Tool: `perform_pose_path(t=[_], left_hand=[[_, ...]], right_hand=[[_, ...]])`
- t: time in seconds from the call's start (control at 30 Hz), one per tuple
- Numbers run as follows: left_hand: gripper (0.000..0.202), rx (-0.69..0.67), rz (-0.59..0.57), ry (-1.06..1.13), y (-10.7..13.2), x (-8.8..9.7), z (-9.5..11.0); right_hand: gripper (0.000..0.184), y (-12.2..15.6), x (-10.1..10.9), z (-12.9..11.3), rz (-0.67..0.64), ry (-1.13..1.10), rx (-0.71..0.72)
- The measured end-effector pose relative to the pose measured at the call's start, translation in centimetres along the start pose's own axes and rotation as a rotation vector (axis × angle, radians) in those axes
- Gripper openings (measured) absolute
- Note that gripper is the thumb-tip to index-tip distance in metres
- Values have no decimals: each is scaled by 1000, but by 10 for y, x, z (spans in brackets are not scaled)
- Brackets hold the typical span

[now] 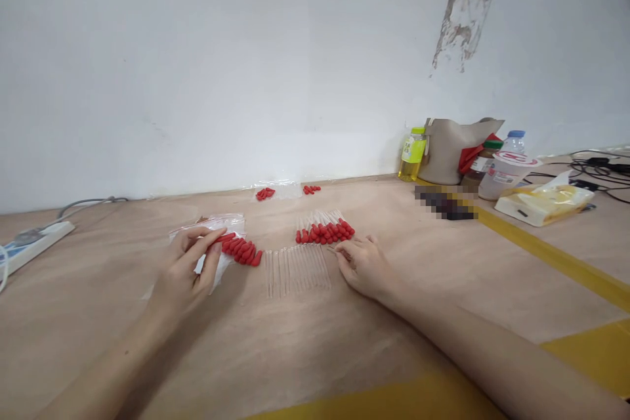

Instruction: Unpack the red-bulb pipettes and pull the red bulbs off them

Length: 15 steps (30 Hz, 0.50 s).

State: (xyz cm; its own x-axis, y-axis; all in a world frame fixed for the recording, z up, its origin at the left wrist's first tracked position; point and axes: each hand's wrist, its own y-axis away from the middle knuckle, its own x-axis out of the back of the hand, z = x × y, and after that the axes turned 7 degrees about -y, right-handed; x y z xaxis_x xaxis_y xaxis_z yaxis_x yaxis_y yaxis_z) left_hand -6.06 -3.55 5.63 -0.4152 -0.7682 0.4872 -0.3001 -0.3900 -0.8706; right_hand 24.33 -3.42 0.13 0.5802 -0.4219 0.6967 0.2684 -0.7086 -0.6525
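Note:
My left hand [189, 262] is closed in a pinch on a red rubber dropper bulb [227, 236]. Just right of its fingertips, several more red bulbs [240, 251] lie in a slanting row by a clear plastic bag [230, 222]. Glass dropper tubes [298, 270] without bulbs are lined up side by side between my hands. At the right end of that row, my right hand [363, 264] pinches the end of a thin glass tube [331, 249], mostly hidden by the fingers. Behind the row lie several droppers with red bulbs fitted [325, 231], bulbs towards me.
Small heaps of red bulbs [265, 193] and a clear bag [287, 190] lie near the wall. A power strip [44, 246] is at left. On the right stand a yellow-capped bottle [412, 156], a grey bag [443, 151], a cup [506, 177] and a tissue pack [544, 202].

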Motion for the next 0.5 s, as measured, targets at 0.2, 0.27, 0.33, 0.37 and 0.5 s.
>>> perform_pose_path(t=[0.2, 0.27, 0.33, 0.37, 0.5], left_hand=[[28, 34, -32, 11, 3, -2, -5], [30, 66, -57, 11, 4, -2, -2], [31, 120, -87, 9, 5, -1, 2], [32, 135, -100, 6, 5, -1, 4], [30, 99, -132, -13, 9, -2, 9]], right_hand=[[13, 1, -8, -6, 6, 49, 56], [12, 2, -10, -7, -2, 43, 78], [14, 3, -10, -10, -19, 30, 90], [16, 3, -10, -11, -29, 25, 91], [26, 6, -6, -15, -71, 23, 90]])
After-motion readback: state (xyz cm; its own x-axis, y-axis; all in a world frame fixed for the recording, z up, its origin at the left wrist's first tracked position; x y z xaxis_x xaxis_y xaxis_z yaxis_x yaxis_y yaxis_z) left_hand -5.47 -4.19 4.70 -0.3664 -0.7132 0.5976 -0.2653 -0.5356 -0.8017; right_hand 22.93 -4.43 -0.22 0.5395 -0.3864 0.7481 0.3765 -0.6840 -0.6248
